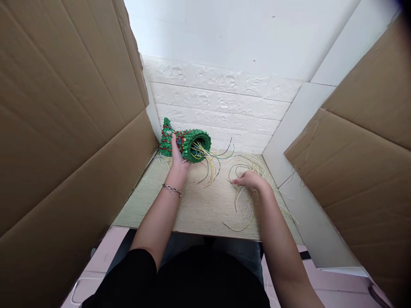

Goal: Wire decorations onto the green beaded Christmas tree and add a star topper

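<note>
1. Black fabric (205, 278) of a short-sleeved top lies nearest the camera, smooth and matte, with blue denim showing beyond it under the edge of the counter (199, 205).
2. Pale and faintly streaked like wood grain, the counter ends at a white wall (218, 96) moulded in rough, brick-like relief. Brown cardboard panels (96, 107), creased and ragged at the edges, stand on both sides.
3. The green hollow piece (186, 147) is above the counter's far left part, tipped on its side. Its rim is ridged and bumpy, its mouth round, and red trim crosses its body.
4. Just beside it is a green cone (166, 136), glittery and wound with red trim; whether the two are joined, I cannot tell.
5. Thin strands (210, 164) in white, yellow, green and dark blue spill from the mouth in loose curves. More loose strands (255, 164) lie tangled at the right.
6. The left hand (180, 154), below a chain bracelet (172, 189), grips the hollow piece, thumb up along its side, forearm angled forward.
7. The right hand (248, 179) bends inward at the wrist over the loose strands, palm down, fingers bunched; whether they pinch a strand, I cannot tell.
</note>
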Motion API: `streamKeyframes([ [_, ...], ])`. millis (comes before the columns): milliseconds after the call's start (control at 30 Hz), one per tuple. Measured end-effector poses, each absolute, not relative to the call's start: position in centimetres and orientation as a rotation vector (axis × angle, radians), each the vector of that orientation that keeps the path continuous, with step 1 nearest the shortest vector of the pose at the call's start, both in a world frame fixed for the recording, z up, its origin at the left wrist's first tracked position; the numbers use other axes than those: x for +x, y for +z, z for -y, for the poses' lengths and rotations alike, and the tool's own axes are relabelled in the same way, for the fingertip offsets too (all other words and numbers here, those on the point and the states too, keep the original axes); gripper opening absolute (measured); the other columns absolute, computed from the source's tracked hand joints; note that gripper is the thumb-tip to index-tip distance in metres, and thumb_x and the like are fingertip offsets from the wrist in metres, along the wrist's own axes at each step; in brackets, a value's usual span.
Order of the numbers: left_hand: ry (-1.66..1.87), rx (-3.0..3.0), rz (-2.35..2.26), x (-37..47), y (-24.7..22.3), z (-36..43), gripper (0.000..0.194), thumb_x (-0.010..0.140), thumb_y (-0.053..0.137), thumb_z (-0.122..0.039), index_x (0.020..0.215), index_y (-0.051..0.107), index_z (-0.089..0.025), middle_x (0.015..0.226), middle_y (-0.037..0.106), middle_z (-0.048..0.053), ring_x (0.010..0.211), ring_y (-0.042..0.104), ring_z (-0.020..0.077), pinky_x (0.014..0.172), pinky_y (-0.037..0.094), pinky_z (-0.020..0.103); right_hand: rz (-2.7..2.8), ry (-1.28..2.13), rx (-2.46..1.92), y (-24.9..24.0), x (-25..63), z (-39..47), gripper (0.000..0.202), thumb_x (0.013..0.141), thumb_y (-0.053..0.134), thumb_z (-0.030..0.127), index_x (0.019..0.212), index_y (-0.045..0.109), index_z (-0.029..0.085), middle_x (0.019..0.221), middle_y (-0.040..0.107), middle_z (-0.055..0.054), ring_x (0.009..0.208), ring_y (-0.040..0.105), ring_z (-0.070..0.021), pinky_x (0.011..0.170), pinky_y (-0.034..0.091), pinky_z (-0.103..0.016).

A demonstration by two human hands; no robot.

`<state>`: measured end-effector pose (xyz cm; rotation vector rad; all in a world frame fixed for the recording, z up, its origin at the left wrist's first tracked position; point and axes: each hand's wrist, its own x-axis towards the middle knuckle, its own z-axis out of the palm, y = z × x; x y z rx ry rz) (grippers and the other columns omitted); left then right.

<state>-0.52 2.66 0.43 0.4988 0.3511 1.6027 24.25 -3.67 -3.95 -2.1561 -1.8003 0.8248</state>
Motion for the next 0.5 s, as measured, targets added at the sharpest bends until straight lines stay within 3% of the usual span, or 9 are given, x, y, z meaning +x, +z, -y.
streamKeyframes([
  [100,1.587,0.492,-0.355,-0.5,0.5,-2.6,0.042,0.077,0.053,-0.054,0.089,0.066,-0.016,0.093,0.068,0.008,0.103,0.060,0.0249,0.093,0.048,0.036,1.815,0.855,-2.154,-4.1,24.0,3.8,0.022,0.051,0.074,0.030,0.045,0.057,0.017,0.045,0.047,0.002,0.043,0.038,-0.0100,0.045,0.027,-0.026],
  [200,1.610,0.526,-0.328,-0.5,0.3,-2.7,0.041,0.077,0.053,-0.054,0.088,0.066,-0.017,0.093,0.068,0.007,0.105,0.059,0.0247,0.093,0.048,0.036,1.807,0.911,-2.089,-4.0,24.1,3.8,0.019,0.057,0.068,0.023,0.047,0.053,0.017,0.044,0.042,0.005,0.042,0.035,-0.0072,0.044,0.025,-0.023],
  [333,1.631,0.574,-0.330,-0.6,0.1,-3.0,0.040,0.078,0.051,-0.055,0.086,0.066,-0.019,0.091,0.069,0.005,0.103,0.060,0.0237,0.094,0.047,0.036,1.627,0.955,-1.852,-3.3,24.2,3.8,0.021,0.070,0.056,0.028,0.056,0.045,0.017,0.044,0.038,0.007,0.038,0.028,-0.0042,0.041,0.022,-0.021],
  [500,1.578,0.546,-0.360,-0.6,0.3,-3.0,0.044,0.077,0.048,-0.059,0.081,0.066,-0.019,0.085,0.069,0.006,0.098,0.062,0.0243,0.092,0.048,0.039,1.167,0.811,-1.437,-2.4,24.0,3.4,0.019,0.069,0.055,0.034,0.076,0.047,0.018,0.060,0.057,0.004,0.041,0.045,-0.0064,0.039,0.031,-0.019],
])
